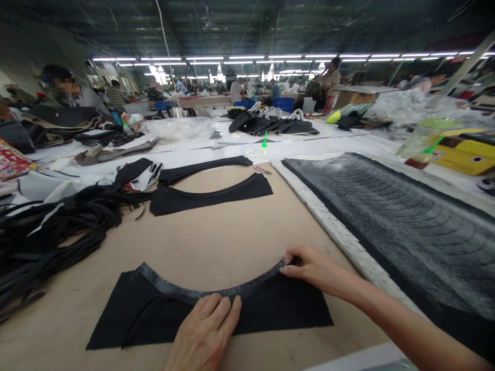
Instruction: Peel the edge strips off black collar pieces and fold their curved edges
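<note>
A black fabric piece (278, 306) with a curved upper edge lies in front of me; a greyish, speckled band (166, 284) runs along that curve. My left hand (209, 324) rests on the middle of the piece, fingers stretched out flat near the curve. My right hand (307, 268) is closed in a pinch at the right end of the curve, on the edge of the black fabric. A thin dark strip (141, 314) arcs over the left part of the piece and runs toward my left hand; its other end is hidden.
Further back lie curved black pieces (212, 196) and small red-handled snips (263, 170). A heap of black strips (50, 242) is at left. Stacked grey-black pieces (406, 221) lie on a white board (328, 232) at right. A green-tipped bottle (265, 140) stands behind. People work beyond.
</note>
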